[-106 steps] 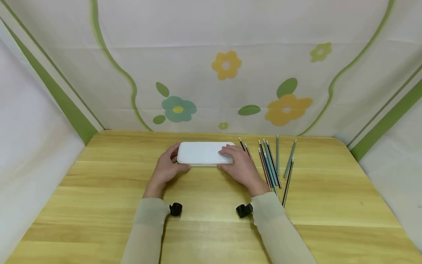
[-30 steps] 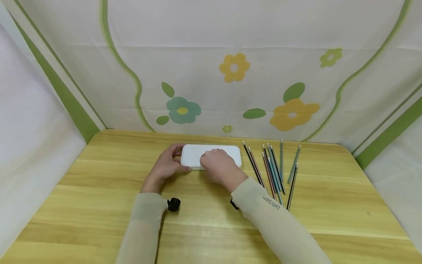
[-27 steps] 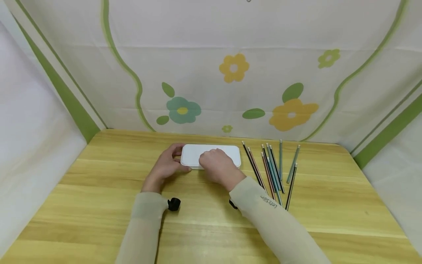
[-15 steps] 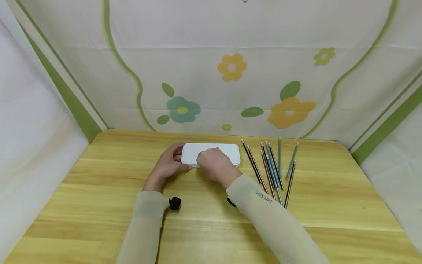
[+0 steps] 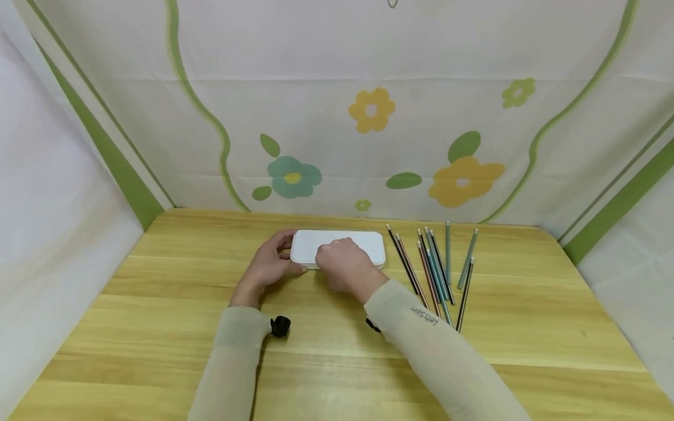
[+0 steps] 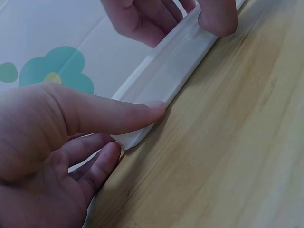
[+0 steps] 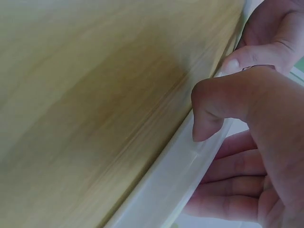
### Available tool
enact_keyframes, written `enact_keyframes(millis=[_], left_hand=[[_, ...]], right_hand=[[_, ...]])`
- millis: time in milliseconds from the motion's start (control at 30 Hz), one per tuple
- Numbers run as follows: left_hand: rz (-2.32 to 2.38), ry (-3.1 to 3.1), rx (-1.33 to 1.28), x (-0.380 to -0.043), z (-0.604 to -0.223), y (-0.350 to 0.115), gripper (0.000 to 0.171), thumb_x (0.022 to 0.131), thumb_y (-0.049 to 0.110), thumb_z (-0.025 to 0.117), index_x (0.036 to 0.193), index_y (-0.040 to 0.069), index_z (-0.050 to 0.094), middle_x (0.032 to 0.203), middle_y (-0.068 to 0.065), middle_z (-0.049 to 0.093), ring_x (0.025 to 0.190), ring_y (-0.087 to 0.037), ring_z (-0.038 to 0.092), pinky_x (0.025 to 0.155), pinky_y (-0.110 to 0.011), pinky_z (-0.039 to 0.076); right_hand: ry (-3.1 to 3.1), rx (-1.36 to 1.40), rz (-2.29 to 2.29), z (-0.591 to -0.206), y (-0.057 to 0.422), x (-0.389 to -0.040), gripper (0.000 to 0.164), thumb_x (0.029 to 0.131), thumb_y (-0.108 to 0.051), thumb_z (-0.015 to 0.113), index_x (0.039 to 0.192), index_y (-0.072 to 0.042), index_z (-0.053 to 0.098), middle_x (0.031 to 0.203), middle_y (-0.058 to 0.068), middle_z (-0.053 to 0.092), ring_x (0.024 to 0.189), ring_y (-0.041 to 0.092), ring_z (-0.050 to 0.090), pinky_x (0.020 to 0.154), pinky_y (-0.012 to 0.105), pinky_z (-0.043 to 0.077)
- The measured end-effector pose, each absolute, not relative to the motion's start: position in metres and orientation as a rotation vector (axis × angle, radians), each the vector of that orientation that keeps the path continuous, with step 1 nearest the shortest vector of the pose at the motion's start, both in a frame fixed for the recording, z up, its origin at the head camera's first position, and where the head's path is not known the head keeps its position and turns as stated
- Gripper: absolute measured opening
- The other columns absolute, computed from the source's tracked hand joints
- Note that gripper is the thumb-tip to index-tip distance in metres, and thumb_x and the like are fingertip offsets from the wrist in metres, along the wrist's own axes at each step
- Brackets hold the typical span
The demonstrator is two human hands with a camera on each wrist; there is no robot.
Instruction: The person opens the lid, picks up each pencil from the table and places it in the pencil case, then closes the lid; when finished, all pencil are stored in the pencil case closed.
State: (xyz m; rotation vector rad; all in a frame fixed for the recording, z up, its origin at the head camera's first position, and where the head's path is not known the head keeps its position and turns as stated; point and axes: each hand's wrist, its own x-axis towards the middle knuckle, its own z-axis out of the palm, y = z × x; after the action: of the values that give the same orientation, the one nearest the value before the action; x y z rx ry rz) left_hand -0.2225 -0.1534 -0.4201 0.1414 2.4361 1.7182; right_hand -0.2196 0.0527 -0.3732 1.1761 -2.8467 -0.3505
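Note:
A white pencil case point(image 5: 363, 241) with rounded corners lies closed on the table, lid up. My left hand point(image 5: 267, 266) grips its left end, the thumb on the front side and the fingers round the far side, as the left wrist view shows. At the middle of the front, my right hand point(image 5: 344, 264) reaches across with its fingers curled over the lid. In the right wrist view the bent right thumb point(image 7: 209, 107) presses a small raised catch point(image 7: 194, 154) on the case's front side. Part of the lid is hidden under the right hand.
Several pencils point(image 5: 437, 266) with white ends, black, brownish and teal, lie loosely to the right of the case, partly behind the right sleeve point(image 5: 421, 333). A flowered curtain point(image 5: 326, 117) hangs along the back edge of the wooden table point(image 5: 158, 280).
My right hand has moved from the case's right end to the middle of its front, fingers curling over the lid. My left hand has kept its grip; little differs over the last second.

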Motion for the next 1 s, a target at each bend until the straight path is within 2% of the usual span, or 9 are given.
enact_keyframes(millis=[167, 367, 467, 600, 733, 800, 867, 933, 1000], left_hand=[[1.712, 2.429, 0.153, -0.223, -0.421, -0.156, 0.089, 0.084, -0.005, 0.085, 0.162, 0.009, 0.045, 0.157, -0.021, 0.057, 0.131, -0.041, 0.064, 0.110, -0.048, 0.054], [1.688, 2.426, 0.155, -0.222, -0.422, -0.160, 0.093, 0.084, -0.004, 0.086, 0.164, 0.014, 0.043, 0.159, -0.017, 0.056, 0.131, -0.038, 0.062, 0.111, -0.045, 0.051], [1.693, 2.410, 0.152, -0.220, -0.423, -0.161, 0.096, 0.083, -0.003, 0.087, 0.166, 0.016, 0.041, 0.158, -0.017, 0.057, 0.135, -0.039, 0.061, 0.115, -0.050, 0.049], [1.674, 2.422, 0.133, -0.217, -0.423, -0.166, 0.099, 0.083, -0.001, 0.087, 0.167, 0.015, 0.038, 0.159, -0.019, 0.056, 0.139, -0.040, 0.059, 0.118, -0.053, 0.048], [1.646, 2.430, 0.119, -0.215, -0.420, -0.171, 0.102, 0.084, 0.002, 0.087, 0.169, 0.011, 0.033, 0.165, -0.019, 0.049, 0.144, -0.042, 0.055, 0.121, -0.055, 0.044], [1.655, 2.423, 0.125, -0.215, -0.419, -0.169, 0.103, 0.084, 0.002, 0.087, 0.170, 0.009, 0.030, 0.167, -0.018, 0.046, 0.145, -0.042, 0.053, 0.123, -0.055, 0.042], [1.669, 2.419, 0.127, -0.216, -0.418, -0.168, 0.105, 0.084, 0.002, 0.088, 0.170, 0.008, 0.028, 0.169, -0.019, 0.045, 0.145, -0.043, 0.052, 0.123, -0.056, 0.041], [1.688, 2.423, 0.126, -0.216, -0.418, -0.167, 0.104, 0.084, 0.001, 0.088, 0.170, 0.008, 0.030, 0.168, -0.019, 0.046, 0.144, -0.043, 0.052, 0.123, -0.056, 0.041], [1.705, 2.431, 0.133, -0.216, -0.418, -0.166, 0.102, 0.082, -0.001, 0.088, 0.168, 0.007, 0.034, 0.166, -0.020, 0.049, 0.144, -0.042, 0.053, 0.123, -0.056, 0.040]], right_hand=[[-2.780, 1.089, -0.287, -0.373, 0.061, -0.216, 0.002, 0.087, -0.014, 0.072, 0.089, -0.013, 0.073, 0.082, -0.001, 0.074, 0.072, 0.018, 0.072, 0.071, 0.037, 0.062], [-2.656, 0.923, -0.054, -0.372, 0.075, -0.217, 0.013, 0.079, -0.014, 0.074, 0.092, -0.012, 0.072, 0.074, -0.001, 0.072, 0.059, 0.014, 0.065, 0.054, 0.033, 0.055], [-2.628, 0.835, 0.212, -0.374, 0.087, -0.217, 0.017, 0.082, -0.013, 0.074, 0.097, -0.012, 0.079, 0.079, 0.000, 0.078, 0.051, 0.010, 0.053, 0.047, 0.029, 0.045], [-2.651, 0.671, 0.655, -0.378, 0.105, -0.216, 0.024, 0.088, -0.014, 0.072, 0.109, -0.012, 0.084, 0.100, 0.003, 0.084, 0.050, 0.005, 0.042, 0.051, 0.026, 0.042], [-2.663, 0.501, 0.935, -0.379, 0.121, -0.217, 0.027, 0.092, -0.014, 0.069, 0.116, -0.013, 0.082, 0.112, 0.008, 0.083, 0.047, 0.009, 0.031, 0.051, 0.028, 0.036], [-2.633, 0.431, 0.991, -0.379, 0.129, -0.220, 0.028, 0.093, -0.013, 0.069, 0.117, -0.013, 0.082, 0.115, 0.009, 0.082, 0.048, 0.013, 0.036, 0.054, 0.031, 0.041], [-2.578, 0.359, 1.020, -0.379, 0.135, -0.223, 0.026, 0.092, -0.014, 0.072, 0.115, -0.012, 0.083, 0.114, 0.010, 0.083, 0.055, 0.019, 0.052, 0.061, 0.037, 0.050], [-2.530, 0.281, 1.038, -0.379, 0.140, -0.227, 0.023, 0.092, -0.018, 0.075, 0.113, -0.012, 0.084, 0.113, 0.010, 0.082, 0.071, 0.026, 0.067, 0.072, 0.043, 0.057], [-2.492, 0.212, 1.047, -0.381, 0.142, -0.231, 0.021, 0.092, -0.023, 0.079, 0.108, -0.012, 0.086, 0.108, 0.010, 0.080, 0.089, 0.029, 0.073, 0.077, 0.047, 0.059]])
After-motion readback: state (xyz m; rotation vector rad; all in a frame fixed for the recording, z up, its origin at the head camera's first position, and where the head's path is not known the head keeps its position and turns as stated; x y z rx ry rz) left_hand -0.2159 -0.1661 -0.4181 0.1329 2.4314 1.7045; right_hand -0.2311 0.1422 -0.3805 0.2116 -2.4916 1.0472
